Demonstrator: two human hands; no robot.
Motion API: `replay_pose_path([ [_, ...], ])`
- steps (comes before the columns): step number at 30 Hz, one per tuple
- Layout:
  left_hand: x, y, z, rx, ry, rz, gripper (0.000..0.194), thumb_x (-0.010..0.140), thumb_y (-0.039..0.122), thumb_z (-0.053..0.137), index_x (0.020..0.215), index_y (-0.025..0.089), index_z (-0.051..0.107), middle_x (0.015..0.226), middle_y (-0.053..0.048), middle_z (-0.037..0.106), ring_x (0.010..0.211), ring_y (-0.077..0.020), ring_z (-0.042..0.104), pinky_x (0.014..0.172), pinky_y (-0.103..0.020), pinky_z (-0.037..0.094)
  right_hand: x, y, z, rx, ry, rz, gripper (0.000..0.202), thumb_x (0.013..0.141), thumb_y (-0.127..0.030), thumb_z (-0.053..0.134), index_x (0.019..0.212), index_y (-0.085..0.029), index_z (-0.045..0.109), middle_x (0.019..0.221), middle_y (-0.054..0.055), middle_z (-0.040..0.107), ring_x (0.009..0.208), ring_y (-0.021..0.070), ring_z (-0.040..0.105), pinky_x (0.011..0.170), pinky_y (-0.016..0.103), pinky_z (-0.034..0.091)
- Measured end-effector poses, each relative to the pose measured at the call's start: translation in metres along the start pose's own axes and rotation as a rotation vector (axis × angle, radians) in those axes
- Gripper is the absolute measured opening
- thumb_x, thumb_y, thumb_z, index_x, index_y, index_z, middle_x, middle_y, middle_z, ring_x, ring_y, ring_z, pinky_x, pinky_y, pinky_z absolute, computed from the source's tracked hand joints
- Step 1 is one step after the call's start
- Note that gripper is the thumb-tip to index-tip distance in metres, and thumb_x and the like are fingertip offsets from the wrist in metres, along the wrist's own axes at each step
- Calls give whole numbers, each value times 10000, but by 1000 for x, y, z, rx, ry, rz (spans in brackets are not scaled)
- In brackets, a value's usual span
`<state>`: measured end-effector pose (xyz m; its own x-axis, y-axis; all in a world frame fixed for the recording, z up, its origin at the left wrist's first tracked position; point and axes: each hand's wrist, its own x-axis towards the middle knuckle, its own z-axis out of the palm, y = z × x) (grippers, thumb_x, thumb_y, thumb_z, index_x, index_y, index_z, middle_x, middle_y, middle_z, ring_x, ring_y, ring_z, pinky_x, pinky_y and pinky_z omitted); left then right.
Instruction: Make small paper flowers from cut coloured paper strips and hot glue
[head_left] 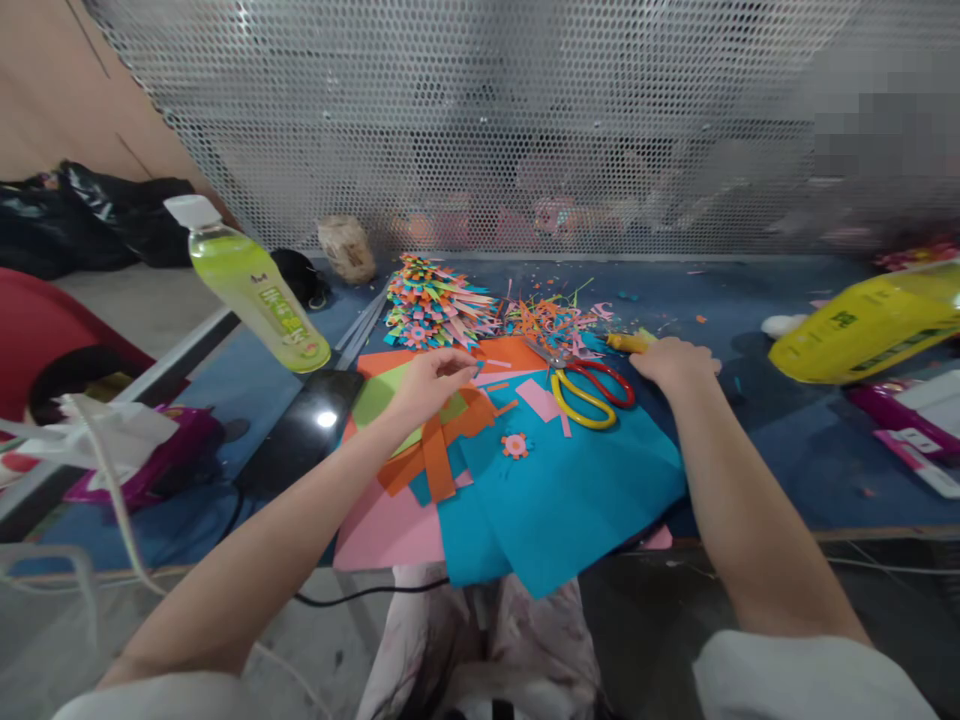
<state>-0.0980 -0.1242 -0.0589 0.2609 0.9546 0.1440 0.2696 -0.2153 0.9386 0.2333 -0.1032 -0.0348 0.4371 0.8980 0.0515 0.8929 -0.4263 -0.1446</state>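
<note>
Head view shows a slim yellow-orange object (621, 342) just right of centre, its near end meeting the fingertips of the right hand (679, 363); whether they are closed on it, I cannot tell. The left hand (433, 380), well apart from the right, is loosely curled over the paper near the middle, and whether it pinches anything is unclear. Between the hands lie scissors (559, 363) with one red and one yellow handle, blades pointing up and left. Below them, a small pink-and-orange paper flower (515, 446) rests on blue sheets (592, 500), with orange pieces (437, 458), a green sheet (373, 402) and a pink sheet (390, 530) to their left. Above the left hand stands a many-coloured cluster of paper strips (424, 305), beside a heap of shreds (547, 322). Farther out are a glossy black slab (292, 440) and a green drink bottle (251, 285) at left, a yellow container (855, 328) at right, and a perforated panel (480, 80) across the top.
</note>
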Motion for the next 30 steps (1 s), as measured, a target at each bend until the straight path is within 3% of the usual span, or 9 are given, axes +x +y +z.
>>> replay_pose_path([
  [2, 1, -1, 0, 2, 4, 8, 201, 717, 360, 657, 789, 173, 656, 692, -15, 642, 532, -89, 521, 465, -194, 397, -12, -11, -5, -87, 38, 65, 552, 752, -459, 592, 1145, -73, 564, 1177, 326, 541, 1072, 439, 511, 747, 551, 434],
  [3, 1, -2, 0, -1, 6, 14, 204, 714, 361, 659, 795, 174, 660, 692, -14, 644, 537, -91, 526, 474, -197, 400, -19, -17, -8, -143, 58, -5, 549, 766, -477, 574, 1139, -76, 560, 1194, 309, 538, 1085, 426, 512, 767, 520, 438],
  [4, 1, -2, 0, -6, 5, 19, 207, 712, 363, 661, 800, 176, 664, 691, -13, 646, 544, -93, 532, 484, -200, 404, -26, -22, -11, -177, 16, -133, 516, 764, -494, 572, 1088, -93, 577, 1147, 276, 575, 1050, 400, 542, 761, 480, 448],
  [6, 2, -3, 0, -22, 2, 22, 208, 710, 363, 661, 802, 176, 665, 688, -13, 651, 554, -97, 546, 491, -202, 406, -38, -31, -14, -195, -220, -364, 375, 757, -481, 576, 923, -146, 612, 956, 182, 655, 872, 314, 616, 686, 387, 463],
  [9, 2, -4, 1, -44, 4, 7, 201, 706, 353, 664, 793, 172, 659, 674, -18, 655, 550, -101, 559, 466, -195, 393, -50, -37, -11, -200, -364, -475, 264, 730, -388, 613, 891, -180, 593, 850, 108, 666, 744, 244, 622, 601, 317, 444],
  [16, 2, -3, 2, -92, 29, -17, 202, 691, 335, 690, 779, 159, 647, 660, -33, 672, 514, -101, 578, 419, -190, 396, -54, -46, -1, -275, -299, -427, 421, 604, -164, 693, 1010, -124, 588, 1044, 186, 646, 841, 291, 637, 615, 315, 440],
  [22, 2, 0, 2, -115, 87, -59, 250, 695, 369, 697, 793, 156, 608, 605, -21, 629, 574, -143, 633, 402, -190, 386, -54, -50, -12, -272, -184, -372, 248, 725, -187, 592, 965, -125, 608, 940, 180, 681, 897, 309, 631, 695, 342, 437],
  [27, 1, 5, 2, -123, 127, -47, 224, 652, 340, 726, 748, 165, 623, 590, 10, 604, 520, -103, 554, 442, -211, 377, -52, -47, -13, -235, -74, -332, 445, 841, -416, 482, 1104, -59, 521, 1007, 239, 655, 952, 348, 617, 732, 383, 443],
  [30, 1, 6, 2, -167, 156, -40, 212, 642, 332, 730, 722, 160, 635, 550, 32, 563, 457, -71, 469, 443, -212, 360, -50, -44, -12, -171, -9, -334, 571, 841, -557, 433, 1116, -59, 485, 968, 243, 654, 931, 368, 616, 715, 396, 442],
])
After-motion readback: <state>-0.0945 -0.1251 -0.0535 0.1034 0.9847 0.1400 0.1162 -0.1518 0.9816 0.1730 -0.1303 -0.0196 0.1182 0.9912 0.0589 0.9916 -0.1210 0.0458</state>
